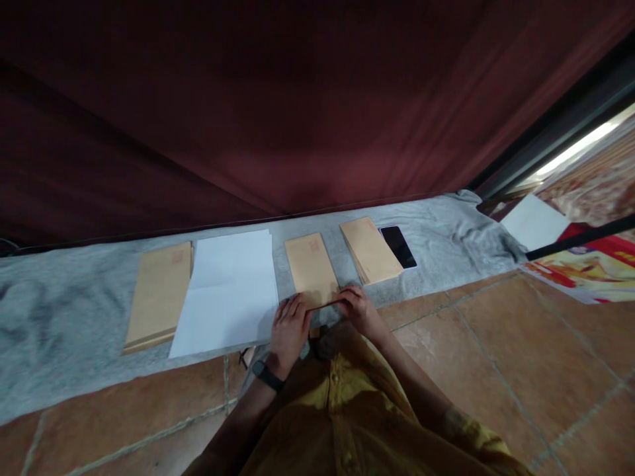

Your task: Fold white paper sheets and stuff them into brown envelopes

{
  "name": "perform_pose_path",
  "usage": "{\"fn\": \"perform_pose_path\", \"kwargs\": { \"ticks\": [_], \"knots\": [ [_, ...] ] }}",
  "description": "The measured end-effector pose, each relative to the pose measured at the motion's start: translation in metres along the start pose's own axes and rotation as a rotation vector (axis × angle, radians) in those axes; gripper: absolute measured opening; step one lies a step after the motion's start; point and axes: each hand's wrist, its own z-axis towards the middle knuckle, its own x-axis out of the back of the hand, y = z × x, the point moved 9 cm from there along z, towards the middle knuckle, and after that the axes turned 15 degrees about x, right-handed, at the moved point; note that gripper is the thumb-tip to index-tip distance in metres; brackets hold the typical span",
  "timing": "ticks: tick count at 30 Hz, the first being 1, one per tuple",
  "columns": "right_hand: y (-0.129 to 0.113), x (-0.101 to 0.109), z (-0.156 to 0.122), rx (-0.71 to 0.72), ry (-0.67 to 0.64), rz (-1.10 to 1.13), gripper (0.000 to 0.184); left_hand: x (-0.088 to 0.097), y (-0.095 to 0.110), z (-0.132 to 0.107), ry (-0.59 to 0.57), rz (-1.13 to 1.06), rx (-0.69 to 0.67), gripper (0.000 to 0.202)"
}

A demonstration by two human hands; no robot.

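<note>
A brown paper envelope (pixel 312 264) with a small reddish print near its far end lies on the grey cloth in front of me. Its near edge is raised slightly, and both my hands hold it there. My left hand (pixel 292 320) pinches the near left corner, with a dark watch on that wrist. At the near right corner, my right hand (pixel 359 308) has its fingers closed on the same edge. Just left of the envelope lies a stack of white paper (pixel 231 291) with a crease across it. To the right is a pile of brown envelopes (pixel 372 251).
Another pile of brown envelopes (pixel 161 291) lies at the left, partly under the paper. A phone (pixel 398 246) rests beside the right pile. The grey cloth (pixel 64 311) covers a narrow table against a dark red curtain (pixel 297 132). A colourful box (pixel 590 264) stands at the far right.
</note>
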Motion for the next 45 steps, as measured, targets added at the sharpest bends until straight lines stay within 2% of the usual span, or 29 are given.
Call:
{"fn": "perform_pose_path", "kwargs": {
  "ticks": [10,20,23,26,30,32,37,41,45],
  "knots": [
    [0.005,-0.003,0.007,-0.054,-0.016,-0.088,0.011,0.003,0.003,-0.001,0.048,0.015,0.041,0.028],
    [-0.001,-0.007,0.015,-0.073,-0.178,-0.342,0.008,-0.003,0.000,0.001,0.045,0.068,0.070,0.028],
    [-0.002,-0.007,0.017,-0.078,-0.202,-0.389,0.008,-0.001,0.007,-0.003,0.053,0.126,0.000,0.034],
    [-0.001,-0.008,0.017,-0.078,-0.211,-0.399,0.008,-0.004,0.019,-0.013,0.027,0.190,-0.143,0.045],
    [0.001,-0.009,0.017,-0.076,-0.211,-0.403,0.008,-0.023,0.038,-0.034,-0.041,0.215,-0.361,0.053],
    [0.001,-0.008,0.018,-0.075,-0.209,-0.408,0.009,-0.033,0.044,-0.042,-0.055,0.222,-0.423,0.051],
    [-0.001,-0.007,0.019,-0.078,-0.212,-0.418,0.007,-0.050,0.045,-0.044,-0.086,0.250,-0.416,0.055],
    [-0.001,-0.007,0.019,-0.072,-0.205,-0.423,0.007,-0.054,0.043,-0.043,-0.135,0.266,-0.417,0.067],
    [0.000,-0.008,0.018,-0.075,-0.205,-0.422,0.007,-0.057,0.042,-0.044,-0.153,0.290,-0.419,0.071]
  ]
}}
